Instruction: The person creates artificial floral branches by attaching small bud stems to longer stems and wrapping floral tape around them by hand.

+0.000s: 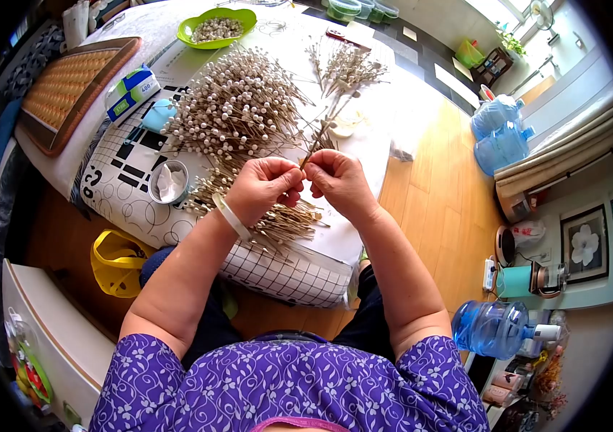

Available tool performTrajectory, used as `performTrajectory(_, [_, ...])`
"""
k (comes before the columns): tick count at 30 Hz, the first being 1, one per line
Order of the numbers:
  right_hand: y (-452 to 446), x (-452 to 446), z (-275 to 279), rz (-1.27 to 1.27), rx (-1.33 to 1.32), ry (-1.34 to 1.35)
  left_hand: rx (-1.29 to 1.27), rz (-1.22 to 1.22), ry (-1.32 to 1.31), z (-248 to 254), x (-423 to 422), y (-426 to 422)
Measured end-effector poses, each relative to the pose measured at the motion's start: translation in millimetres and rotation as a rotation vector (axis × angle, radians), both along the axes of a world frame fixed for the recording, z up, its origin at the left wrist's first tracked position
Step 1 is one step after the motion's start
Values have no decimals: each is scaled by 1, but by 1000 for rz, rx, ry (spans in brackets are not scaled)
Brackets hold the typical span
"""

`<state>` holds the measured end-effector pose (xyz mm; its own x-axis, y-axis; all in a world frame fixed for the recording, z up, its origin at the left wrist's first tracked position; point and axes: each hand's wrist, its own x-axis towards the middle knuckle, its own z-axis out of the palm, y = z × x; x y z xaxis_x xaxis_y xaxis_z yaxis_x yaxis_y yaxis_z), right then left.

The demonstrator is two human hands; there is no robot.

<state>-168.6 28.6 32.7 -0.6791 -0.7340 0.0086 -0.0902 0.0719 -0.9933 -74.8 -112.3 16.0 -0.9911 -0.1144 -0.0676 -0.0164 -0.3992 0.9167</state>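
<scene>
purple shirt point(288, 381); stems point(238, 108) on patterned cloth point(288, 273); wooden floor point(432, 194) alongside.

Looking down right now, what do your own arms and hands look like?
Both arms wear short purple sleeves printed with pale leafy vines and flowers; below them, the forearms are uncovered. The left hand has a smooth, pale bracelet at its wrist. The right hand has none at its wrist. Neither hand wears a glove.
</scene>
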Motion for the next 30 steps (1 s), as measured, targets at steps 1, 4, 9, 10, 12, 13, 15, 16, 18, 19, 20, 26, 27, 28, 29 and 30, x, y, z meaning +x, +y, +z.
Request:
performTrajectory(1, [0,0,-1,1,0,-1,-36,-10,14,-1,0,0])
performTrajectory(4, [0,-1,-3,8,-29,4,-120,-5,-15,0,0,2])
performTrajectory(9, [6,-6,4,89,36,94,-153,-1,-14,3,2,2])
performTrajectory(10, [8,-7,5,90,36,93,-141,-17,-17,2,1,1])
performTrajectory(12, [10,-10,7,169,-18,39,-128,-30,-18,3,1,0])
performTrajectory(13, [10,-11,7,172,-18,40,-121,-37,-10,3,1,-1])
performTrajectory(15, [11,-13,8,215,-44,-63,-112,-42,-1,3,1,-2])
performTrajectory(16, [12,-13,8,216,-44,-63,-96,-55,3,3,1,-2])
performTrajectory(18, [12,-12,9,190,-37,-47,-81,-66,8,3,1,-3])
performTrajectory(19, [12,-11,8,192,-36,-47,-90,-60,5,4,1,-2])
performTrajectory(20, [12,-12,7,188,-43,-50,-99,-54,2,4,1,-2])
performTrajectory(26, [11,-7,2,166,-157,-162,-128,-25,23,4,1,-1])
performTrajectory(27, [11,-7,-1,128,-175,-172,-127,-25,23,5,1,-1])
performTrajectory(28, [11,-8,-2,128,-175,-172,-137,-12,18,6,2,-1])
performTrajectory(29, [10,-8,-2,100,-170,-165,-147,1,14,6,2,-1])
performTrajectory(30, [10,-8,-3,72,-165,-158,-148,2,15,7,2,-2])
